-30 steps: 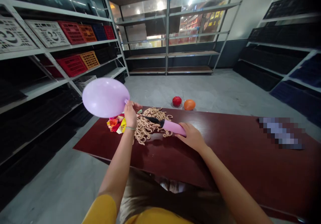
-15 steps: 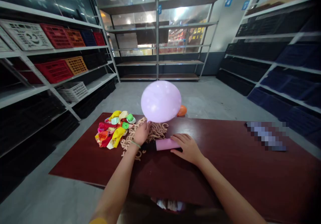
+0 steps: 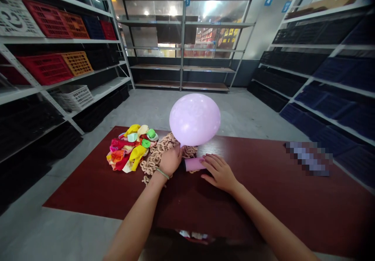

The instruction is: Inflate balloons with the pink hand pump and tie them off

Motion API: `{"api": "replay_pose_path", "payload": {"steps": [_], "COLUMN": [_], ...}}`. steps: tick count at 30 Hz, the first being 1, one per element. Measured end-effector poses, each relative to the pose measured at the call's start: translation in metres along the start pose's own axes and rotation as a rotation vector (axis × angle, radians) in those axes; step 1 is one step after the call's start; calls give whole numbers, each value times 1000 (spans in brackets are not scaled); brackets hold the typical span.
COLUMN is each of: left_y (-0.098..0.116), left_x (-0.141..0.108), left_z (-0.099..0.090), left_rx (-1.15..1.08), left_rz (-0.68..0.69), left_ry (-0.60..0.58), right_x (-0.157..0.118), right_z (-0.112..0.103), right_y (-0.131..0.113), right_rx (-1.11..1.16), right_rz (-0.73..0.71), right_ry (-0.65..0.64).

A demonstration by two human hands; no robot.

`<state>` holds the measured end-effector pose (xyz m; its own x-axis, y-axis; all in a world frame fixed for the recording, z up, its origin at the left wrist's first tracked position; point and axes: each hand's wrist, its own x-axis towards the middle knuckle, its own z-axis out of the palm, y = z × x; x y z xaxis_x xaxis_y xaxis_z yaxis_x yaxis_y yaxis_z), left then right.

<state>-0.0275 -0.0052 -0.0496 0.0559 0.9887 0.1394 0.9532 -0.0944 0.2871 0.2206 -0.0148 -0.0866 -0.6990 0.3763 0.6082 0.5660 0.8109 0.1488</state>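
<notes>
My left hand (image 3: pixel 170 160) is closed, pinching the neck of an inflated light purple balloon (image 3: pixel 195 118) that stands up above the table. My right hand (image 3: pixel 219 171) rests on a pink cylinder with a black end (image 3: pixel 193 164), possibly a balloon pump. Its fingers stretch over the cylinder and the thumb lies apart; the far end is hidden under the hand. Beneath and beside my left hand spreads a heap of beige curly pieces (image 3: pixel 154 157). Left of it lies a pile of colourful uninflated balloons (image 3: pixel 129 148).
The dark red table (image 3: pixel 263 198) carries a pixelated flat object (image 3: pixel 309 158) at the right. Metal shelving (image 3: pixel 183 38) stands across the floor. Racks with red crates (image 3: pixel 47 70) are on the left, and dark blue crates (image 3: pixel 331 89) fill the right rack.
My left hand and the purple balloon have moved slightly right, closer to the pink cylinder. An orange balloon seen behind it earlier no longer shows. The camera view has shifted a little.
</notes>
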Motion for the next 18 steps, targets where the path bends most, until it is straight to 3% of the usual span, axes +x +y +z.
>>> {"api": "replay_pose_path", "payload": {"steps": [6,11,14,18], "left_y": [0,-3,-3,0], "left_x": [0,1,1,1], "left_z": [2,6,7,6], "left_rx": [-14,-5,26,35], "left_rz": [1,69,86,67], "left_ry": [34,2,-43,-24], "right_x": [38,99,120,118], "right_z": [-20,-38,-29,-6], "right_y": [-3,-9,-8,8], "right_rx": [-126,-166,-105,-118], "right_rz": [-153,-225,-242,-182], "right_ry": [72,-196,-272,-232]}}
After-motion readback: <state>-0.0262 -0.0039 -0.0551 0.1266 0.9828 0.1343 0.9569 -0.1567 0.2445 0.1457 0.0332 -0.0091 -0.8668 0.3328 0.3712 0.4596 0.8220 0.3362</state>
